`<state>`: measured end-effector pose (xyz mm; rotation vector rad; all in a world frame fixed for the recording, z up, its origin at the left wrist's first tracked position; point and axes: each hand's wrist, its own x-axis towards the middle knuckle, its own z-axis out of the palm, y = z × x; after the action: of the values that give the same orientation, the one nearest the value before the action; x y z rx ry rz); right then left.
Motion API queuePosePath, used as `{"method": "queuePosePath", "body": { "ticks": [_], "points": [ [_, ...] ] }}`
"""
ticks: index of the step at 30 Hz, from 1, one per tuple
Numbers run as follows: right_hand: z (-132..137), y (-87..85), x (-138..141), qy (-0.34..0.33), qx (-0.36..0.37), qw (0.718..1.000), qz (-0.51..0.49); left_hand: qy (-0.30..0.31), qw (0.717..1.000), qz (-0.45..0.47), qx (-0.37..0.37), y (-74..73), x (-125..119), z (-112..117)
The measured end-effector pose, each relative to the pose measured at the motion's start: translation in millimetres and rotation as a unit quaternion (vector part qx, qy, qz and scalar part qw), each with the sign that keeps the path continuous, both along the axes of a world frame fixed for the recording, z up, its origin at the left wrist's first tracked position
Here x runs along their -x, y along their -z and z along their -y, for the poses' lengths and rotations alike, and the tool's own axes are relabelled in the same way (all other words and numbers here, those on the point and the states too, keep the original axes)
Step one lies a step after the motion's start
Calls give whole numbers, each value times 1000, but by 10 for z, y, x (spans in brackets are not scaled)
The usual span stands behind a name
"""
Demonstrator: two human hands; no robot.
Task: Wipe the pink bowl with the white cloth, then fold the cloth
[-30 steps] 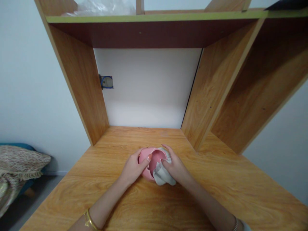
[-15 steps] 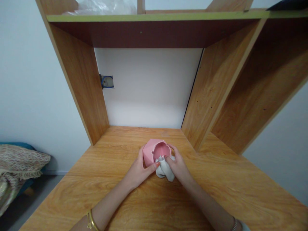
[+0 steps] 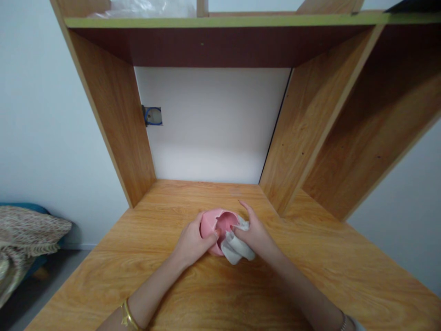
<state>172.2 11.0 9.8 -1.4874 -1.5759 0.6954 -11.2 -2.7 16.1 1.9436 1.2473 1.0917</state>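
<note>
A pink faceted ashtray (image 3: 207, 223) with notches in its rim is tilted over the table, its round opening turned toward me and to the right. My left hand (image 3: 193, 241) grips it from the left, thumb hooked over the rim and fingers behind the outer wall. A pale grey cloth (image 3: 237, 248) is bunched at the right of the opening and hangs down in front. My right hand (image 3: 257, 232) pinches this cloth with the thumb at the rim, while the index finger stretches up and away. The right hand's other fingers are mostly hidden behind the cloth.
The wooden tabletop (image 3: 193, 294) runs back to a white panel (image 3: 213, 124) with an open socket box (image 3: 153, 116). Wooden uprights stand left (image 3: 113, 119) and right (image 3: 303, 138), under a shelf (image 3: 213, 22) with clear plastic (image 3: 151, 8). A patterned throw (image 3: 31, 230) lies at far left.
The ashtray has turned and come slightly lower and left in my left hand. My right index finger has lifted off its rim, and the cloth has shifted a little down and right.
</note>
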Motion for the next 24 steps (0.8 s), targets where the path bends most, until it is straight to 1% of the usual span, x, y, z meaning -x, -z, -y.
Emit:
{"method": "queuePosePath", "body": {
  "ticks": [2, 5, 7, 10, 12, 14, 17, 19, 21, 24],
  "points": [
    [28, -19, 14, -21, -2, 1000, 22, 9, 1000, -26, 1, -8, 13, -3],
    [61, -28, 13, -60, -19, 997, 47, 42, 998, -47, 2, -24, 23, 1],
    [70, -16, 2, -80, -26, 995, 51, 45, 997, -56, 2, -29, 26, 2],
    [67, 24, -6, -83, -35, 995, 49, 46, 997, -56, 4, -10, 32, -10],
    [59, 55, 1, -74, -46, 995, 39, 42, 998, -46, 4, 21, 34, -25],
    [53, 83, 15, -57, -54, 997, 23, 21, 999, -33, 6, 54, 34, -42],
    [43, 113, 37, -19, -52, 998, 7, -4, 1000, -3, 23, 88, 37, -63],
    [32, 130, 46, 9, -56, 998, -5, 2, 999, 25, 38, 99, 40, -71],
    [16, 145, 51, 36, -77, 996, -28, 11, 997, 55, 45, 107, 36, -67],
    [-6, 160, 55, 55, -91, 991, -87, 21, 995, 84, 43, 109, -2, -33]
  ]
}}
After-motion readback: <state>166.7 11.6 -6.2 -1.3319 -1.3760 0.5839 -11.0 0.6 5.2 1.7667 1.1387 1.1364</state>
